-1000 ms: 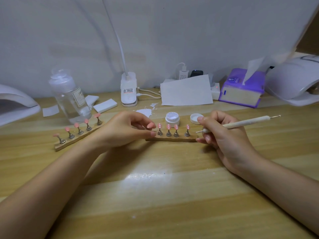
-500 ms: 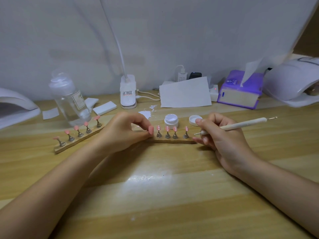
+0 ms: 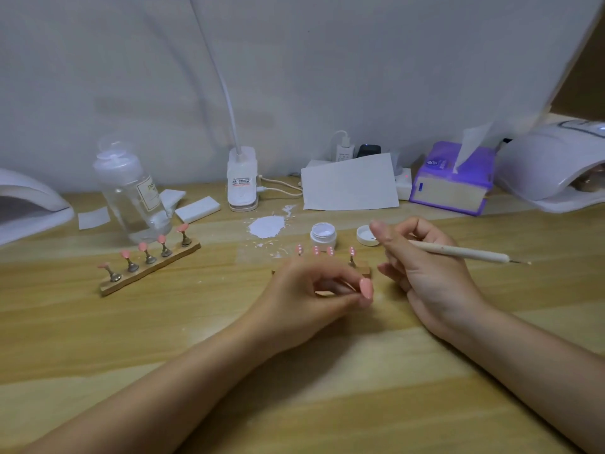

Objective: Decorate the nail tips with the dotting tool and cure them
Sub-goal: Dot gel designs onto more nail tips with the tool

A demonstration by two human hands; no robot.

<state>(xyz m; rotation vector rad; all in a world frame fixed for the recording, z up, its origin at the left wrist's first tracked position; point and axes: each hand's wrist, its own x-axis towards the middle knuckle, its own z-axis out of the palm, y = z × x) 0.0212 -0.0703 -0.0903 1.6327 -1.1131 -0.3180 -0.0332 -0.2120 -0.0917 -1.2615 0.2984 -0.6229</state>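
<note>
Your left hand rests on the desk with its fingers curled; you cannot tell whether they hold anything. It hides most of the near wooden stand, whose dotted pink nail tips show just behind it. Your right hand grips the dotting tool, the shaft pointing right. Beyond the tips stand the open gel jar and its lid. Farther left sits a second stand of plain pink tips. A curing lamp stands at far right.
</note>
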